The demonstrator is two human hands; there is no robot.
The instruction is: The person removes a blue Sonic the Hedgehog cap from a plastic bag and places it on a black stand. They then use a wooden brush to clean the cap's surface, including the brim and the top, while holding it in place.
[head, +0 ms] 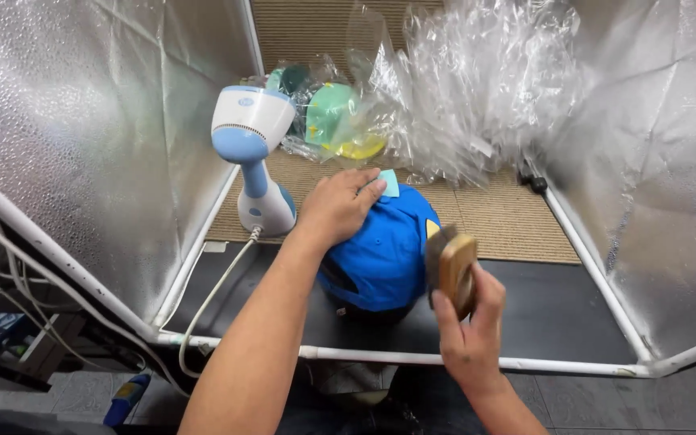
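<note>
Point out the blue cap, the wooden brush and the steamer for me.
blue cap (384,250), head view, on its crown.
wooden brush (454,270), head view, on its wooden back.
steamer (250,125), head view, on its white head.

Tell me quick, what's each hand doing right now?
Left hand: open, palm pressed flat on the bright blue fabric cap, holding nothing.
Right hand: closed around the wooden-backed bristle brush, beside the cap.
</note>
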